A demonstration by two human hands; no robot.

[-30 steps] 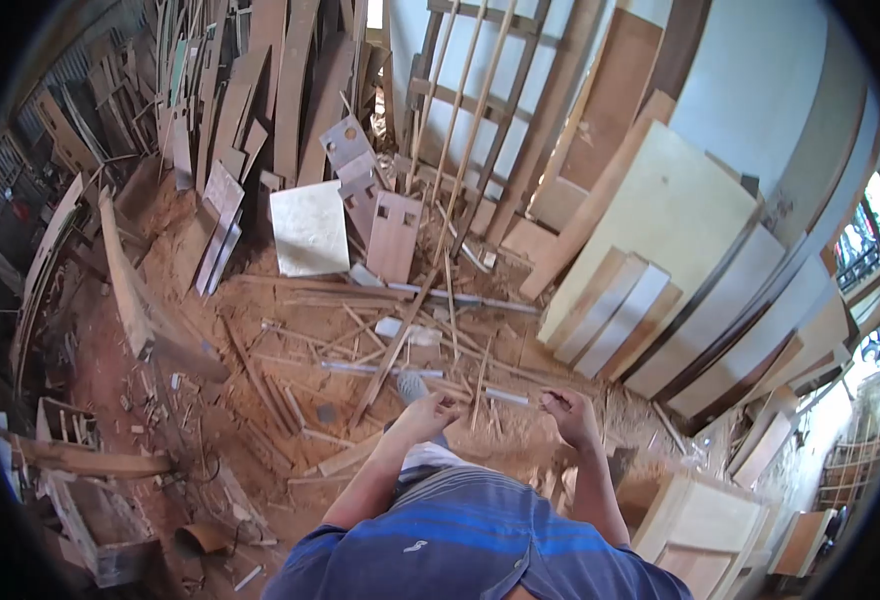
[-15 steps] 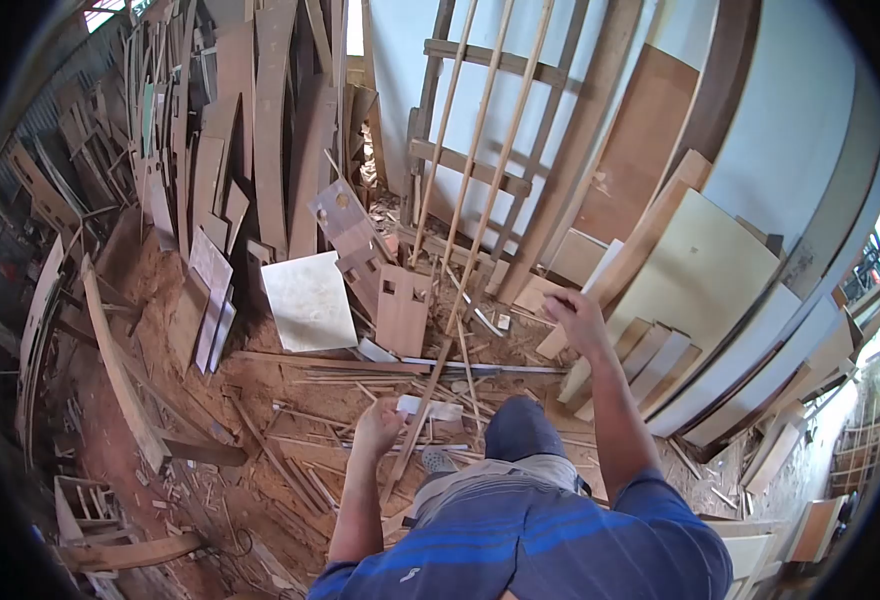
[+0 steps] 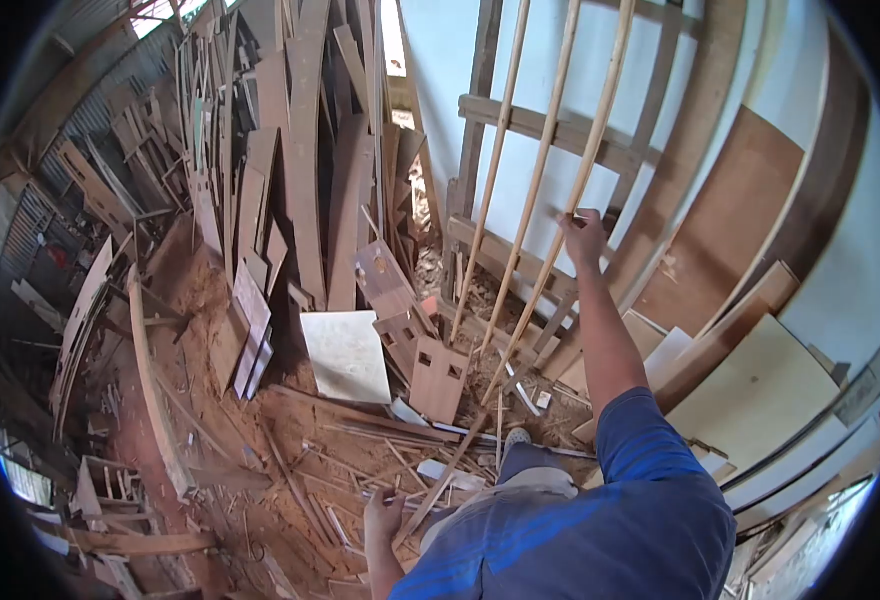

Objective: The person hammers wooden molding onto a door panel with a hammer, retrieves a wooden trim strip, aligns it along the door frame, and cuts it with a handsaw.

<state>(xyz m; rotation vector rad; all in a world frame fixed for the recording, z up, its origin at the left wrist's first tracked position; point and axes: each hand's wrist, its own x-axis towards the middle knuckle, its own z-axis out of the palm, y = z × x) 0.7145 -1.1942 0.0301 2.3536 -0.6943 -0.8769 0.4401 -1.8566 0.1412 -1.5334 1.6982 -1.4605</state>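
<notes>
Three long thin wooden poles lean against a wooden frame by the pale wall. My right hand is stretched out to the rightmost pole, its fingers curled and closed at the pole's edge. Low in the view, my left hand hangs above the littered floor with its fingers loosely bent and apart, holding nothing. Between the hands, a brown board with square cutouts leans beside a whitish square panel.
Many upright boards stand at the back left. A curved timber lies at the left. Thin sticks and scraps litter the brown floor. Large panels lean at the right; my shoe is among the scraps.
My right hand has moved up and forward to the rightmost pole. My left hand has dropped lower. The view has turned, and the poles and frame now appear larger.
</notes>
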